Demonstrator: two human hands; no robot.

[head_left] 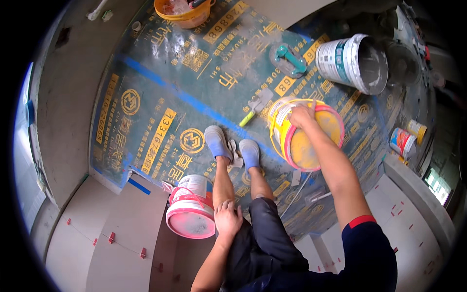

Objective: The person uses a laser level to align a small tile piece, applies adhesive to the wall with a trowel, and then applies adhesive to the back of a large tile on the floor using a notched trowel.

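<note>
My right hand [302, 117] is closed on the upper edge of a yellow bucket [278, 114] with a pinkish-red rim. A dusty yellow round face [316, 138] of that bucket shows below my forearm. My left hand [228, 217] lies over my left knee, fingers spread and holding nothing. Just left of that knee is a pink and white bucket [190, 209] with a dusty end and a pink handle. A putty knife [255, 107] with a lime-green handle lies on the floor between my feet and the yellow bucket.
A green-handled trowel [291, 59] rests farther off, beside a white bucket [335, 61] smeared with grey. An orange tub [187, 17] stands at the far edge. Small cans [404, 141] sit at the right. Green printed sheeting [160, 104] with blue tape covers the floor; walls rise left and right.
</note>
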